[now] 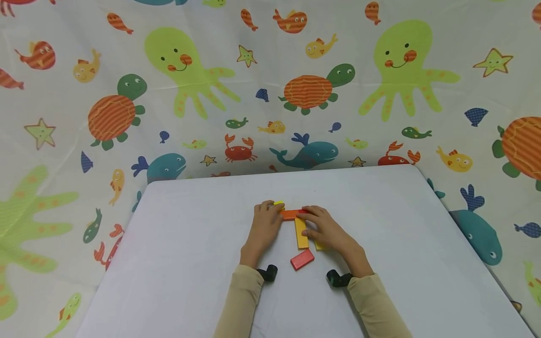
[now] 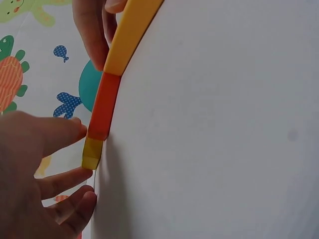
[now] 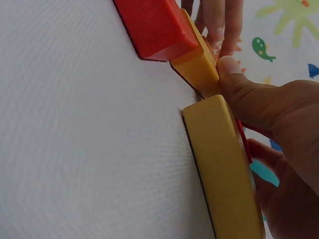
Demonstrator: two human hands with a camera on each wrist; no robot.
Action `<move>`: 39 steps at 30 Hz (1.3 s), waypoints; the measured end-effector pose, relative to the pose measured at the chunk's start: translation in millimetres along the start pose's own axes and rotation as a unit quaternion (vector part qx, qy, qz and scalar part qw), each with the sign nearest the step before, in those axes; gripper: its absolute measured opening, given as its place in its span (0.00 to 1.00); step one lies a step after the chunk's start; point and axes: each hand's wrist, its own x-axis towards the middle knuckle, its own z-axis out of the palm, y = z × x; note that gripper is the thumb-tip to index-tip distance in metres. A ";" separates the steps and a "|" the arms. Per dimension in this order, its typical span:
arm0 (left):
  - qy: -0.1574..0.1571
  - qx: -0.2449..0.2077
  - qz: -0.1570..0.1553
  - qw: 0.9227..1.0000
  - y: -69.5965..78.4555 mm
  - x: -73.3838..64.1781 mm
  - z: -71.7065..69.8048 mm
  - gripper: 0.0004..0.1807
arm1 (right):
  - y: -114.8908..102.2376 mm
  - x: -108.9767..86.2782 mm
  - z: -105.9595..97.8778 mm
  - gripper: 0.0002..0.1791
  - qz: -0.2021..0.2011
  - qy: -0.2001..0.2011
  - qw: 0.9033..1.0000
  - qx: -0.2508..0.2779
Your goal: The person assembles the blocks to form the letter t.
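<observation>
Probably light, stiff blocks [image 1: 301, 234] mid-frame suit side pinching; we can't tell if left hand [image 1: 263, 228] or right hand [image 1: 328, 230] grips.

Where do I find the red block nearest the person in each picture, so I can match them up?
Head: the red block lies at lower centre, between the forearms.
Left wrist: not in it.
Right wrist: at the top, left of centre, cut off by the upper edge.
Shared landmark: the amber block, also at the left wrist's top edge and the right wrist's upper middle.
</observation>
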 end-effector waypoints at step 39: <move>0.068 0.057 -0.026 0.996 5.0 -11.1 -16.7 0.07 | 0.4 -0.1 -1.9 0.34 -0.004 -0.003 1.000 -0.003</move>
